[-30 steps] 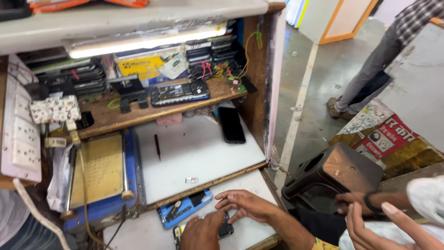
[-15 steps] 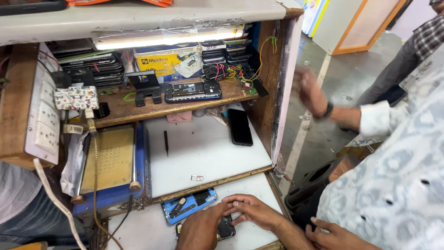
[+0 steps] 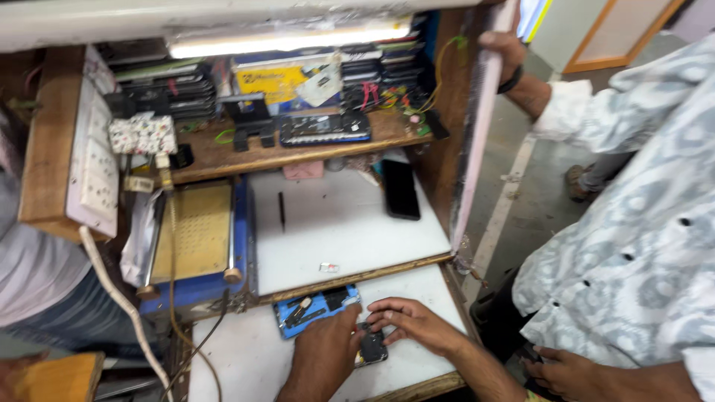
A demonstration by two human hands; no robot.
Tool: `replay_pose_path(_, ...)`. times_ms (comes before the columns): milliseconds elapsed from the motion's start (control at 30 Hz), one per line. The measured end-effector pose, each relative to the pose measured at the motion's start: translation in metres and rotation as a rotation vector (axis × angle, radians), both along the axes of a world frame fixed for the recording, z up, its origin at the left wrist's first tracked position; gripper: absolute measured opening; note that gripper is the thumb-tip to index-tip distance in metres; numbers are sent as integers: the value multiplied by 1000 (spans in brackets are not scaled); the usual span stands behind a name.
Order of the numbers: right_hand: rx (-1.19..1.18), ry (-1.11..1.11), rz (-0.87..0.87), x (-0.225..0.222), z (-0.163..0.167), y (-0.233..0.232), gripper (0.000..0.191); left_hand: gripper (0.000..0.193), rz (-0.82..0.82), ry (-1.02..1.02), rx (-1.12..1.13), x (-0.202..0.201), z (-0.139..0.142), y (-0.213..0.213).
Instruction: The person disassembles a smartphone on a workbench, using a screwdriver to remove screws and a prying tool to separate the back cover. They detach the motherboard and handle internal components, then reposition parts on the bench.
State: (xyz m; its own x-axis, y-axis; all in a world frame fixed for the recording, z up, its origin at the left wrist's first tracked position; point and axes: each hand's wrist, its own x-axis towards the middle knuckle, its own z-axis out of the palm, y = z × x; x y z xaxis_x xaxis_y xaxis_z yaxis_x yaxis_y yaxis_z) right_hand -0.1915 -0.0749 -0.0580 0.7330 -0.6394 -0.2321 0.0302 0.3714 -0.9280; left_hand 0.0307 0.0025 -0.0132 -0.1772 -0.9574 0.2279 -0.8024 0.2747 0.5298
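Working spot: white lower desk (image 3: 246, 357) at the bottom of a repair booth, head view looks down on it.
Left hand (image 3: 325, 351): palm down, fingers bent and close together, tips touching the left edge of a small dark phone (image 3: 370, 347). It also lies over the right end of a blue tool tray (image 3: 313, 309).
Right hand (image 3: 411, 321): fingers spread apart, resting on top of the phone from the right side; not closed round it.
Phone: flat on the white desk, betw. both hands, just right of the blue tray, mostly covered by fingers. Cannot tell if it is gripped or only pressed down.
Upper board (image 3: 342, 231): white, w/ a black phone (image 3: 401, 189) near the right wall, a thin dark tool (image 3: 281, 210) and a tiny part (image 3: 328, 267) near the front edge.
Left side: yellow-topped machine (image 3: 195, 232) on a blue base; white switch board (image 3: 93, 160) w/ a cable hanging.
Shelf (image 3: 246, 155): wooden, crowded w/ stacked phones and wires, lamp tube (image 3: 290, 39) above.
Other person: patterned shirt (image 3: 633, 246) at right, one hand (image 3: 503, 50) up on the booth's side wall, another hand (image 3: 570, 371) low, near the desk corner.
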Motion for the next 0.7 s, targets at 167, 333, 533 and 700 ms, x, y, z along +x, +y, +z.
replay_pose_path(167, -137, 25, -44, -11, -23, 0, 51, 41, 215, 137, -328, 15, -24, 11)
replay_pose_path(333, -252, 137, -87, -14, -21, 3, 36, 40, 492, 519, -191, 29, -40, 24)
replay_pose_path(533, -613, 543, -101, 12, 14, 5, 27, 43, 547, 600, -278, 37, -47, 26)
replay_pose_path(700, -1116, 644, 74, 18, 41, 12, 27, 43, 501, 691, -247, 36, -54, 33)
